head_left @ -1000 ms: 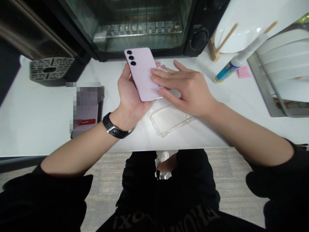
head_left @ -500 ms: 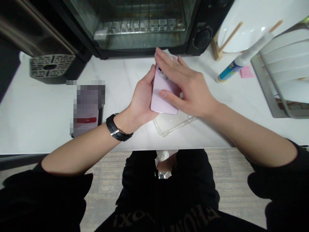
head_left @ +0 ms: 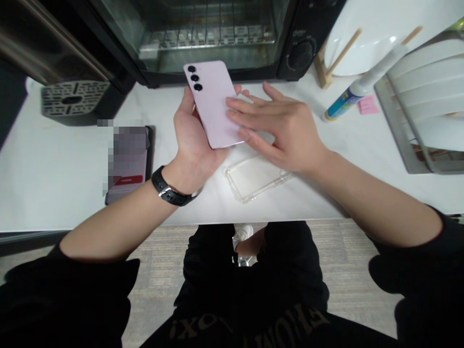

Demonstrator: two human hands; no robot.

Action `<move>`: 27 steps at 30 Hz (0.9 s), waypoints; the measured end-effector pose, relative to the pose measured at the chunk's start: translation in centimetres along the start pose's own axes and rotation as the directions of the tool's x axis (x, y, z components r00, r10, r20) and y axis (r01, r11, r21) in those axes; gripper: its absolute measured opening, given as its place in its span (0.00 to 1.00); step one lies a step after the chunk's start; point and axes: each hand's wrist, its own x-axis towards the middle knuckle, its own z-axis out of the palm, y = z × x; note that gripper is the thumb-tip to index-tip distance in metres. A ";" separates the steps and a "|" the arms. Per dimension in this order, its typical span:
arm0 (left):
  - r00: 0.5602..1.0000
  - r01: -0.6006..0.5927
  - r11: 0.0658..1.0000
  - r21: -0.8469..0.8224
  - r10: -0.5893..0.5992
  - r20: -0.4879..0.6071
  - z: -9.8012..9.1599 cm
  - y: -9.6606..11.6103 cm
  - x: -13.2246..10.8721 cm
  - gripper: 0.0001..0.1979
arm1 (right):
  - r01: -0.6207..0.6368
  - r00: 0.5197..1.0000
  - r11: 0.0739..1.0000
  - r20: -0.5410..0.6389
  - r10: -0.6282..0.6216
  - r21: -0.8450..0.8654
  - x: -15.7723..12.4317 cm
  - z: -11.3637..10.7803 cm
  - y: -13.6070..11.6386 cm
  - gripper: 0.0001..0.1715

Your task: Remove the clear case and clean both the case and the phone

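A pale pink smartphone (head_left: pixel 213 104), back side up with several dark camera lenses at its top left corner, rests in my left hand (head_left: pixel 192 133). My left thumb lies along its left edge, and the other fingers are hidden beneath it. Over the phone's right edge reaches my right hand (head_left: pixel 281 128), fingers extended and close together. A small white cloth (head_left: pixel 247 98) with a jagged edge shows between these fingers; most of it is covered. On the counter below my right hand lies a clear phone case (head_left: pixel 250 181).
A second phone (head_left: pixel 132 166), partly pixelated, lies left on the white counter (head_left: pixel 54 179). Behind stands a toaster oven (head_left: pixel 213 38), with a drip-tray machine (head_left: pixel 76 99) to its left. At right are a blue-and-white tube (head_left: pixel 342 102), pink sticky notes (head_left: pixel 369 105) and a dish rack (head_left: pixel 402 140).
My left hand has moved left with the phone, which now tilts the other way and shows its lenses. My right fingers have slid from its upper part to its right edge. More of the case shows.
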 end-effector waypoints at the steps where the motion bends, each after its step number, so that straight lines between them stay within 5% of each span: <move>1: 1.000 0.002 1.000 -0.004 -0.002 -0.009 0.0 0.0 0.0 0.30 | -0.019 1.000 1.000 -0.018 0.019 -0.013 0.0 0.0 0.2 0.28; 11: 0.977 0.183 0.968 0.173 -0.198 0.078 1.0 -1.4 -0.4 0.28 | -0.203 0.979 0.978 -0.032 0.202 -0.037 0.1 0.2 0.4 0.42; 21: 0.978 0.155 0.978 0.137 -0.172 0.119 0.5 -1.6 0.0 0.30 | 0.011 0.997 1.000 0.078 -0.013 0.029 0.1 0.3 0.1 0.42; 27: 0.993 0.098 0.991 0.093 -0.104 0.061 -0.5 -1.1 0.5 0.36 | 0.169 0.974 0.980 0.136 -0.183 0.106 -0.2 0.4 -0.4 0.33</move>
